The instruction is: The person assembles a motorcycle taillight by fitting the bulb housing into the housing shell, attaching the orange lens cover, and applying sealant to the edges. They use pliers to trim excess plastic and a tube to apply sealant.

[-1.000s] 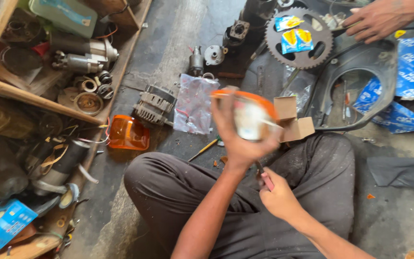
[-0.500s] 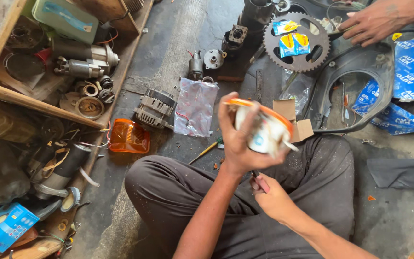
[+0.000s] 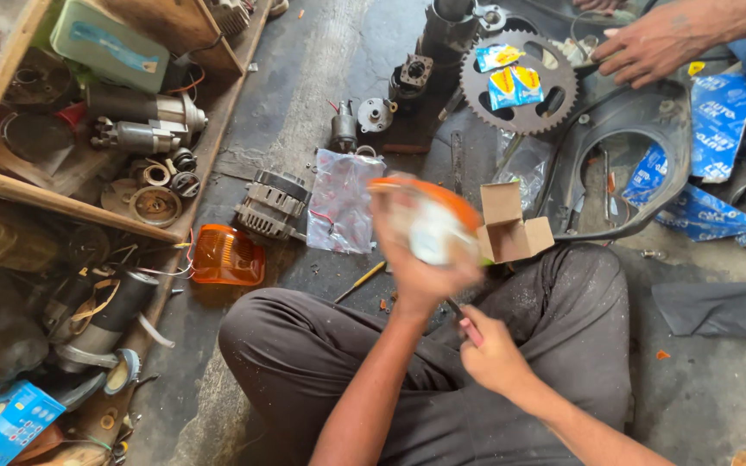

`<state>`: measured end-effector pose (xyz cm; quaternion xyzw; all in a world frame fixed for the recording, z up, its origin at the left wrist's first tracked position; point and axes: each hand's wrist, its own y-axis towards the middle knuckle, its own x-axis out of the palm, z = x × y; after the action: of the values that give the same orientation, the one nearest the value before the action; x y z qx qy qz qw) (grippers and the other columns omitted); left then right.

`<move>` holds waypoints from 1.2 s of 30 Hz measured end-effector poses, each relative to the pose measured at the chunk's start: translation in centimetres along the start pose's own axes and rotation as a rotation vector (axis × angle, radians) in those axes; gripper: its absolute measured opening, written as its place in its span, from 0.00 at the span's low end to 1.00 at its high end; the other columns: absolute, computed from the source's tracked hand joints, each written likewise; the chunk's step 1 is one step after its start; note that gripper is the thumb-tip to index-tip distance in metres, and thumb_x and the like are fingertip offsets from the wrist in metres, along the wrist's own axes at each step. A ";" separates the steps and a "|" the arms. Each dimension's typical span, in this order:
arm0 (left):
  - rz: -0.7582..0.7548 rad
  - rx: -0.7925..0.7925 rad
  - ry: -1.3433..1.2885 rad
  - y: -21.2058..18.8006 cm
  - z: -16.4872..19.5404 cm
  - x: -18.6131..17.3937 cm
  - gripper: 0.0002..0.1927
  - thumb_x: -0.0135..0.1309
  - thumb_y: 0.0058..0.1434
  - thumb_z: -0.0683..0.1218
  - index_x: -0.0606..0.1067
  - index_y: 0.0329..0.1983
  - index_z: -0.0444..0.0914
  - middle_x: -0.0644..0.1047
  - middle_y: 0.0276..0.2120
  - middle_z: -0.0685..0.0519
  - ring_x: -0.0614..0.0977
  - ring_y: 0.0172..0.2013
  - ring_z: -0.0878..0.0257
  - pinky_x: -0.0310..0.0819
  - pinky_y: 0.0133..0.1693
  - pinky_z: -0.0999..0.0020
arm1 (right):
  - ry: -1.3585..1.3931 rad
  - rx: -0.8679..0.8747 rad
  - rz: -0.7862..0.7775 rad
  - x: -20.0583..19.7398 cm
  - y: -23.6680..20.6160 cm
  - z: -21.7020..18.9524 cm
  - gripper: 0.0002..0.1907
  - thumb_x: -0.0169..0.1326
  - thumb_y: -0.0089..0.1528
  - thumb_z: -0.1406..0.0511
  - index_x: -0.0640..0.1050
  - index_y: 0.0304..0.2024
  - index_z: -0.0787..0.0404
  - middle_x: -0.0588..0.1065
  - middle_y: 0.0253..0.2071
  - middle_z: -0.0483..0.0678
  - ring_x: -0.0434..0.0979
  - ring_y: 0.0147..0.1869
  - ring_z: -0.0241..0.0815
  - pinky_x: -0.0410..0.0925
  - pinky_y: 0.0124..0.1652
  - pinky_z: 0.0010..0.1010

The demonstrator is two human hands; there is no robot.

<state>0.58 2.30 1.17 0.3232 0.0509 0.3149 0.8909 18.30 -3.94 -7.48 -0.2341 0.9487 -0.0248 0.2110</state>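
The left hand [image 3: 416,259] is raised near the middle of the view, fingers wrapped around an orange-and-white turn-signal lamp [image 3: 432,223]; motion blur smears it, so its exact shape is hard to tell, though it looks like an indicator with an orange lens. Below it, at about five o'clock, the right hand [image 3: 489,354] is closed around a thin tool with a reddish handle [image 3: 468,330], probably a small screwdriver, its tip pointing up toward the lamp. Both hands hover over the person's crossed legs in dark trousers [image 3: 563,328].

On the concrete floor [image 3: 304,103], just beside the lamp at three o'clock, sits an open cardboard box [image 3: 511,226]. At nine o'clock lies a clear plastic bag [image 3: 340,200], then an alternator [image 3: 271,204], and a second orange lens [image 3: 226,256] near the left knee. A yellow-handled screwdriver [image 3: 360,280] lies at seven o'clock. At one o'clock a chain sprocket [image 3: 518,82] carries yellow-and-blue packets [image 3: 511,85], next to a black plastic cover [image 3: 623,155]. Another person's hand [image 3: 649,43] rests at the top right. A wooden shelf [image 3: 62,203] at the left holds starter motors [image 3: 140,121] and bearings.
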 end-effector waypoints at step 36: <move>-0.102 0.085 0.125 -0.9 -0.1 0.8 0.45 0.65 0.44 0.54 0.62 0.67 0.42 0.66 0.56 0.36 0.73 0.53 0.46 0.70 0.56 0.62 | 0.334 0.317 -0.248 -1.8 -0.8 2.9 0.08 0.50 0.56 0.79 0.72 0.38 0.68 0.64 0.32 0.61 0.60 0.34 0.60 0.60 0.35 0.38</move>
<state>1.66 2.28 0.58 0.3377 0.1360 0.2861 0.8864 21.24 -3.66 -9.33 -0.3053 0.9186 -0.2372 0.0811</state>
